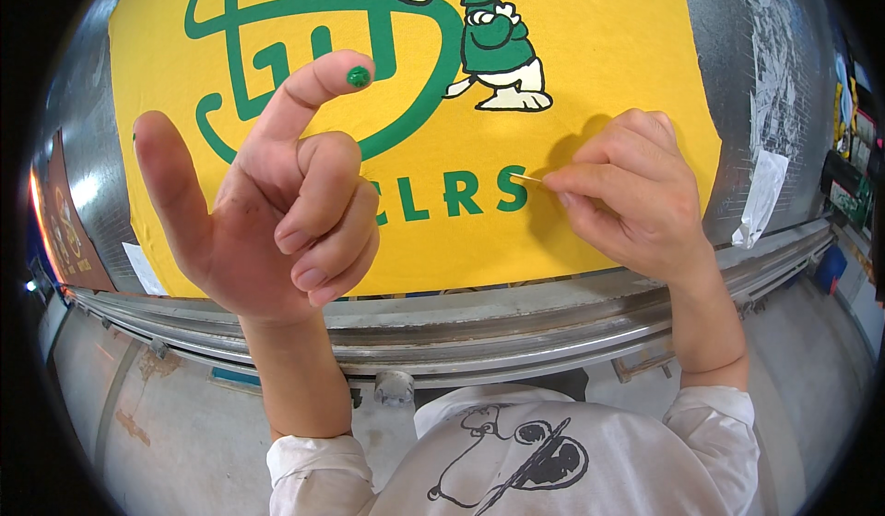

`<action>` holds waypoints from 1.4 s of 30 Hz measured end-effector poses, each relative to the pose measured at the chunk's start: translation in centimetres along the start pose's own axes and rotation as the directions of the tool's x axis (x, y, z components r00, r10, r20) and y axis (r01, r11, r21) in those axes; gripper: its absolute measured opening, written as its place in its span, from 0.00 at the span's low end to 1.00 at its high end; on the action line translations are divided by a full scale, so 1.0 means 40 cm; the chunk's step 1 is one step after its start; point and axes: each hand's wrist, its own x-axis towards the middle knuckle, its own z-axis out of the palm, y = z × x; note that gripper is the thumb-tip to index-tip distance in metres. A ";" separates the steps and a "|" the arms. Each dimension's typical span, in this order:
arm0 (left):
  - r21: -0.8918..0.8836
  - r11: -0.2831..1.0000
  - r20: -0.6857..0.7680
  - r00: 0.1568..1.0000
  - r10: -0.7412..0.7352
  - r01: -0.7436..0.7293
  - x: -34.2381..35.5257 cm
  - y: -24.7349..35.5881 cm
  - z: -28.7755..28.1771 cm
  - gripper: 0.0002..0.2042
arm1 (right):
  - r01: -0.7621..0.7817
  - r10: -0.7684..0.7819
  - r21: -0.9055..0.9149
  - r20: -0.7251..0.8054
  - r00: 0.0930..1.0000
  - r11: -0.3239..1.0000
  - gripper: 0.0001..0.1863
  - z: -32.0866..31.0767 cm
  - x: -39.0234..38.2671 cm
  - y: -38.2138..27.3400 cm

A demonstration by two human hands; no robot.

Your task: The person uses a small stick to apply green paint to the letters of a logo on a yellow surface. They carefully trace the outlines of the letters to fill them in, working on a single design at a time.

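My left hand (263, 193) is raised over the left part of a yellow printed panel (659, 18), thumb and index finger apart, the other fingers curled, holding nothing. Green paint sits on the index fingertip. My right hand (627, 193) pinches a thin pale stick (528, 178) between thumb and finger, its tip at the right end of a row of green letters (461, 193). Above are a large green emblem (369, 36) and a black-and-white cartoon dog in green (498, 46). My left hand hides part of the lettering and emblem.
A metal rail (498, 322) runs along the table's front edge. Pale torn strips (758, 193) lie on the dark table surface at the right. A brown printed panel (78, 230) is at the far left. Assorted objects (843, 184) stand at the far right.
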 end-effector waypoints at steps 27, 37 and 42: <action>0.009 1.000 0.015 1.000 -0.005 0.004 -0.002 0.001 -0.001 0.48 | -0.031 0.031 -0.014 0.017 0.999 0.999 0.15 -0.002 0.000 -0.007; 0.004 1.000 0.018 1.000 -0.007 0.007 -0.001 -0.001 -0.004 0.48 | -0.026 0.026 -0.006 0.026 0.999 1.000 0.15 -0.005 -0.002 -0.005; -0.001 1.000 0.001 1.000 -0.004 0.004 0.002 -0.003 -0.001 0.48 | -0.034 0.034 -0.003 0.021 0.999 0.999 0.15 -0.005 -0.001 -0.005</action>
